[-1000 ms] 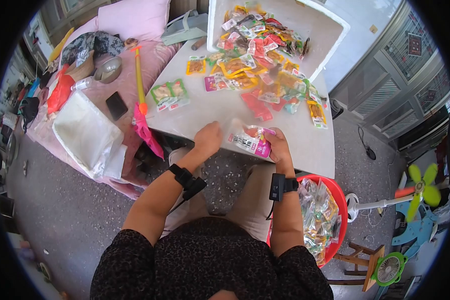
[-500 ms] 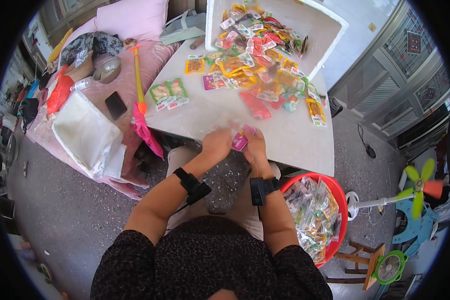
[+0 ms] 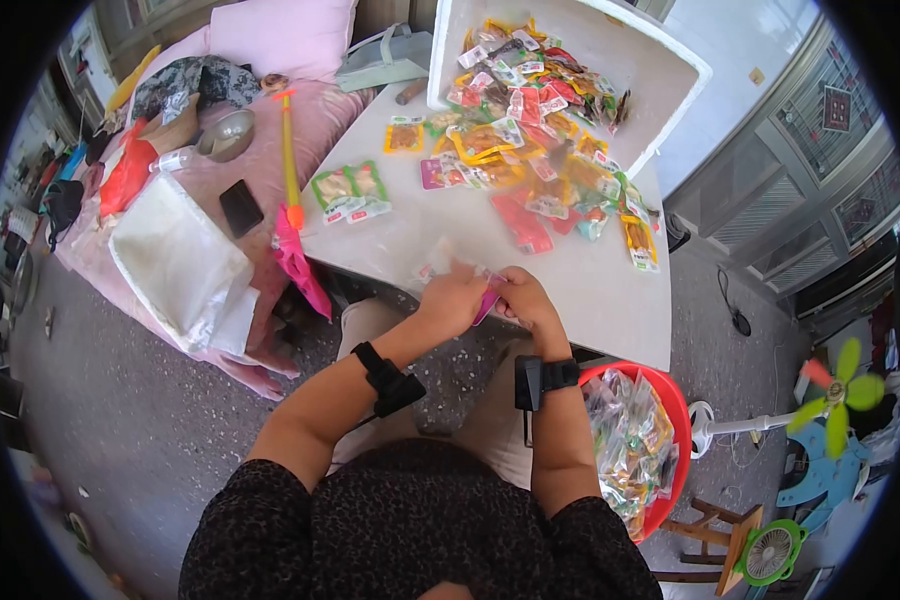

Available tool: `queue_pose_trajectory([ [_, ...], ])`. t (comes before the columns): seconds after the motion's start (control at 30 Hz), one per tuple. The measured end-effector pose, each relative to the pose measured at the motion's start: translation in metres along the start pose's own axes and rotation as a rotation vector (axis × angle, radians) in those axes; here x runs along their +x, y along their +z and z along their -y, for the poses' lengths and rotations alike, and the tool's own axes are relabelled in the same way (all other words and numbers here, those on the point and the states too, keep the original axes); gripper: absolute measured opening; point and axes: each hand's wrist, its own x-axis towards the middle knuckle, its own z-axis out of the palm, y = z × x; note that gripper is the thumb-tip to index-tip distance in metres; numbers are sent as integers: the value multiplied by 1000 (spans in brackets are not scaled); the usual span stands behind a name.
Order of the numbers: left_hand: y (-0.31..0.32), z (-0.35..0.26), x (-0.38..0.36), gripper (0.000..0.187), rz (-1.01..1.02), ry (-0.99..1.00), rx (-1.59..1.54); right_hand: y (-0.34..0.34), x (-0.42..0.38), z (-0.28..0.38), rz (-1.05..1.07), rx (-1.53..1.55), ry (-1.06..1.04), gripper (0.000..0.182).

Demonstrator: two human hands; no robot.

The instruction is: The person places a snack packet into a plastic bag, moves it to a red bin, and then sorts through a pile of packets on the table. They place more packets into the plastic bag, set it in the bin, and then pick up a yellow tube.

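Note:
At the table's near edge, my right hand (image 3: 528,300) is closed on a small purple snack packet (image 3: 487,304), its face now mostly hidden. My left hand (image 3: 452,302) is closed right beside it, its fingers meeting the packet's side. A clear plastic bag (image 3: 440,262), blurred, sticks up from the left fingers. Beyond my hands, colourful snack packets (image 3: 545,190) lie heaped on the white table (image 3: 400,245), spilling out of a tipped foam box (image 3: 660,95). A green pair of packets (image 3: 352,192) and a yellow packet (image 3: 404,134) lie apart on the left.
On the floor by my right side stands a red tub (image 3: 678,440) full of bagged packets. A pink-covered bed (image 3: 310,150) on the left holds a foam lid (image 3: 175,265), a phone (image 3: 240,208) and a bowl (image 3: 227,135). Fans (image 3: 773,552) and a wooden stool (image 3: 715,530) stand at right.
Both hands have come closer together, and the purple packet has turned so less of its face shows. The view has shifted slightly. The heaped packets look unchanged.

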Motion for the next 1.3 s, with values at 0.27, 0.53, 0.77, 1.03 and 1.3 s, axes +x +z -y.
queue_pose_trajectory([
  [0.27,7,6,23,7,36,20,8,17,17,-19,-263,528,-156,16],
  [0.53,-8,41,59,17,142,-152,21,2,21,-62,-724,-252,-553,18],
  [0.77,3,129,114,31,65,-262,475,0,23,-70,-692,-179,-562,18],
  [1.03,18,159,140,22,276,-238,660,1,21,-72,-673,-101,-647,19],
  [1.3,-53,144,134,13,53,-78,704,2,18,-67,-672,-129,-610,18],
])
